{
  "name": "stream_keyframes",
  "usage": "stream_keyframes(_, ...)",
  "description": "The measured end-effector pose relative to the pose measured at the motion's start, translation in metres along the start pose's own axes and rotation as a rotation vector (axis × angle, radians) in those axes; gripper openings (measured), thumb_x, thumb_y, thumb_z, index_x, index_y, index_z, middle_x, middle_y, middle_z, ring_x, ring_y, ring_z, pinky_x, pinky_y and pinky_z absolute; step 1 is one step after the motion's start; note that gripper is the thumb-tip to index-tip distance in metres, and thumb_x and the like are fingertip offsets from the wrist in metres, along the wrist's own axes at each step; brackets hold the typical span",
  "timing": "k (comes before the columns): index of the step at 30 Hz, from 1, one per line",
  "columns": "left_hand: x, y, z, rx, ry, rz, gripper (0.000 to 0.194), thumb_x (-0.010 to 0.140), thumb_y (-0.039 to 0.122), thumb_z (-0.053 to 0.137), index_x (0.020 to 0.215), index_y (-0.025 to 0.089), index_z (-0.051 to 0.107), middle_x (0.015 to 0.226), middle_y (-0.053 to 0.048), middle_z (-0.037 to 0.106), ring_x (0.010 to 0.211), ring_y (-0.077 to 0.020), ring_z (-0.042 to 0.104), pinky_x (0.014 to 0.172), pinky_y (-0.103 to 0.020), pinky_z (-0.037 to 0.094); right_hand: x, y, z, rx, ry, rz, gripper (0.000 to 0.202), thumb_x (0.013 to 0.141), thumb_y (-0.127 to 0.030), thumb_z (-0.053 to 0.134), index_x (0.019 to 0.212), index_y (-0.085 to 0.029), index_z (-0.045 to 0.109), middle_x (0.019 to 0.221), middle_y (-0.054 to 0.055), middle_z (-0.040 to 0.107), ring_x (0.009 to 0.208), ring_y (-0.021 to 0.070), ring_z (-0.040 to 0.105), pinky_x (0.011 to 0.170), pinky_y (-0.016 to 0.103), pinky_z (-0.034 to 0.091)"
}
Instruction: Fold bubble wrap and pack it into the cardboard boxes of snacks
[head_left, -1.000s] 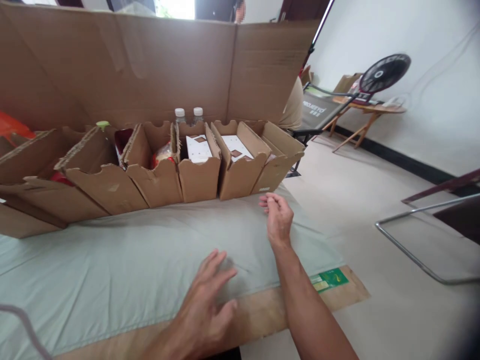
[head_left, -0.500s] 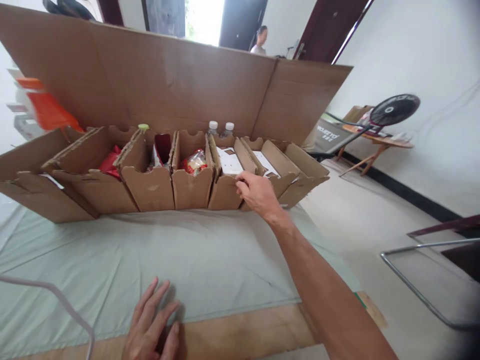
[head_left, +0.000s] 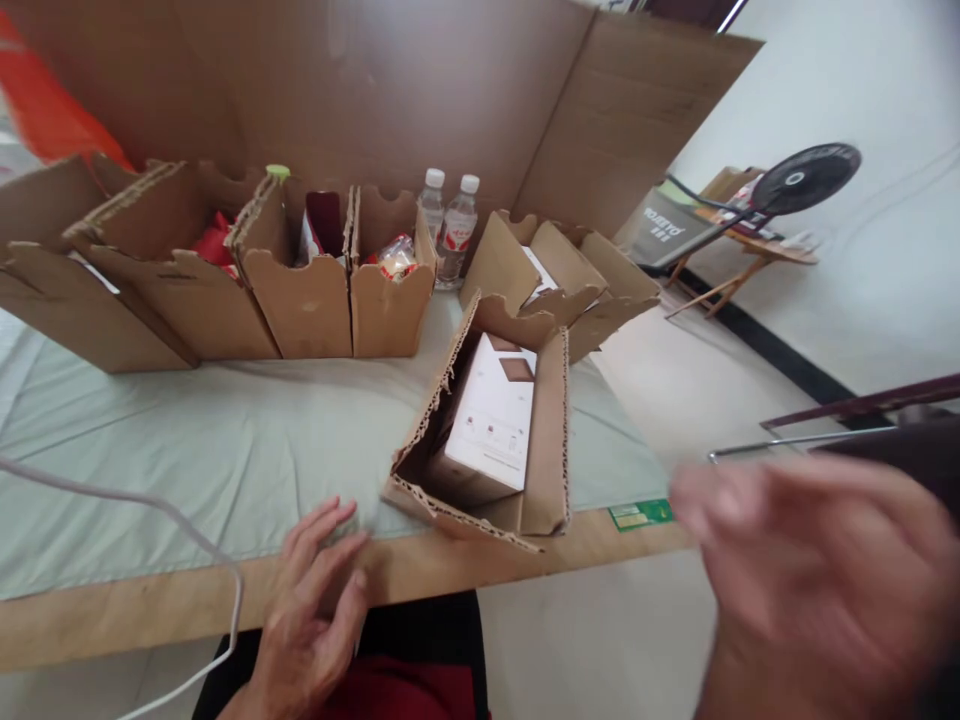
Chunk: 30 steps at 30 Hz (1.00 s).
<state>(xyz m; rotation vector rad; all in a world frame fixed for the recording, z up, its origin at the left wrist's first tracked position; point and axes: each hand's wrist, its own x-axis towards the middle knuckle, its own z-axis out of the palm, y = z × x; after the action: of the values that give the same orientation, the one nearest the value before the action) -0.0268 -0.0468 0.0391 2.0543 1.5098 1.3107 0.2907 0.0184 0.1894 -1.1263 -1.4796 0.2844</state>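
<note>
A cardboard bin point(head_left: 556, 420) stands pulled out near the front edge of the table, apart from the row behind it. Inside it lies a white printed box point(head_left: 491, 415) with brown diamond shapes on top. At the table edge, left of this bin, is my left hand point(head_left: 315, 600), its fingers stretched and spread, holding nothing. My right hand point(head_left: 817, 560) is in the air at the lower right, away from the bin. Motion smears its fingers, which look partly curled, and I cannot make out anything in them.
More cardboard bins point(head_left: 311, 315) line the back, holding red packets and a wrapped snack point(head_left: 397, 260). Plastic bottles point(head_left: 455, 235) stand in the gap before a tall cardboard panel point(head_left: 450, 100). A cable point(head_left: 172, 515) crosses the cloth at left. A fan point(head_left: 806, 180) is at right.
The bin with the white box has come out of the row towards me, uncovering the bottles. My right hand has left it and moved right and down. My left hand stays by the edge.
</note>
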Motion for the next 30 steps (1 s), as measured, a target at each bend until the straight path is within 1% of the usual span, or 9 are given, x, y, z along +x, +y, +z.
stream_keyframes(2, -0.008, 0.010, 0.002, -0.056, -0.055, 0.018, 0.040, 0.092, 0.011, 0.058, 0.128, 0.028, 0.062, 0.131, -0.008, 0.066, 0.124, -0.0243, 0.064, 0.103, -0.040, 0.057, 0.027, 0.044, 0.018, 0.201, 0.094, 0.231, 0.014, 0.088, -0.045, 0.072, 0.093, -0.033, 0.076, 0.084, 0.000, 0.077, 0.074, 0.0189, 0.071, 0.059, 0.031, 0.051)
stream_keyframes(4, -0.010, 0.021, 0.009, -0.114, -0.116, 0.004, 0.048, 0.092, 0.013, 0.058, 0.138, 0.029, 0.056, 0.135, -0.009, 0.063, 0.124, -0.0247, 0.065, 0.102, -0.038, 0.058, 0.047, 0.084, 0.047, 0.288, 0.023, 0.448, 0.033, 0.080, -0.053, 0.076, 0.103, -0.029, 0.075, 0.106, 0.003, 0.079, 0.096, 0.0213, 0.072, 0.071, 0.032, 0.053)
stream_keyframes(6, -0.005, 0.031, 0.020, -0.162, -0.144, -0.049, 0.058, 0.092, 0.016, 0.057, 0.148, 0.028, 0.046, 0.142, -0.013, 0.058, 0.129, -0.0286, 0.061, 0.104, -0.044, 0.057, 0.052, 0.112, 0.077, 0.320, -0.020, 0.546, 0.046, 0.079, -0.064, 0.071, 0.103, -0.024, 0.075, 0.109, 0.005, 0.078, 0.102, 0.0245, 0.071, 0.075, 0.034, 0.054)
stream_keyframes(9, 0.013, 0.040, 0.034, -0.213, -0.126, -0.135, 0.071, 0.091, 0.020, 0.058, 0.157, 0.027, 0.032, 0.147, -0.016, 0.050, 0.132, -0.0319, 0.057, 0.105, -0.051, 0.055, 0.034, 0.129, 0.102, 0.354, -0.040, 0.567, 0.055, 0.084, -0.071, 0.061, 0.105, -0.022, 0.074, 0.110, 0.007, 0.078, 0.104, 0.0270, 0.070, 0.076, 0.037, 0.055)
stream_keyframes(14, 0.058, 0.027, 0.033, -0.291, -0.007, -0.328, 0.066, 0.088, 0.027, 0.060, 0.151, 0.023, 0.039, 0.145, -0.015, 0.051, 0.131, -0.0319, 0.055, 0.111, -0.056, 0.046, -0.024, 0.114, 0.092, 0.378, 0.042, 0.524, 0.050, 0.091, -0.061, 0.062, 0.124, -0.024, 0.069, 0.131, 0.008, 0.071, 0.122, 0.0264, 0.064, 0.093, 0.040, 0.056)
stream_keyframes(20, 0.111, 0.008, 0.043, -0.448, 0.032, -0.436, 0.048, 0.085, 0.034, 0.063, 0.130, 0.020, 0.054, 0.126, -0.009, 0.063, 0.121, -0.0266, 0.060, 0.101, -0.041, 0.051, -0.065, 0.098, 0.085, 0.357, 0.045, 0.470, 0.045, 0.097, -0.042, 0.062, 0.141, -0.030, 0.060, 0.150, 0.007, 0.059, 0.139, 0.0276, 0.054, 0.113, 0.049, 0.047)
stream_keyframes(26, 0.135, -0.001, 0.063, -0.565, 0.005, -0.423, 0.070, 0.081, 0.031, 0.061, 0.147, 0.018, 0.042, 0.144, -0.015, 0.057, 0.131, -0.0299, 0.056, 0.111, -0.048, 0.045, -0.047, 0.109, 0.070, 0.162, 0.114, 0.420, 0.056, 0.091, -0.043, 0.072, 0.143, -0.026, 0.059, 0.148, 0.011, 0.060, 0.135, 0.0324, 0.057, 0.113, 0.058, 0.045)
stream_keyframes(28, 0.132, -0.005, 0.066, -0.536, 0.011, -0.451, 0.073, 0.082, 0.031, 0.061, 0.150, 0.017, 0.039, 0.148, -0.017, 0.054, 0.137, -0.0322, 0.052, 0.114, -0.052, 0.042, -0.029, 0.093, 0.056, -0.040, 0.161, 0.266, 0.054, 0.091, -0.038, 0.073, 0.142, -0.027, 0.061, 0.148, 0.011, 0.060, 0.134, 0.0334, 0.057, 0.113, 0.060, 0.043)
stream_keyframes(30, 0.126, -0.010, 0.068, -0.484, 0.012, -0.478, 0.070, 0.084, 0.030, 0.061, 0.150, 0.016, 0.041, 0.146, -0.017, 0.055, 0.139, -0.0339, 0.051, 0.115, -0.054, 0.041, -0.004, 0.063, 0.045, -0.197, 0.100, -0.013, 0.046, 0.093, -0.031, 0.070, 0.139, -0.030, 0.065, 0.146, 0.007, 0.062, 0.136, 0.0333, 0.056, 0.115, 0.059, 0.041)
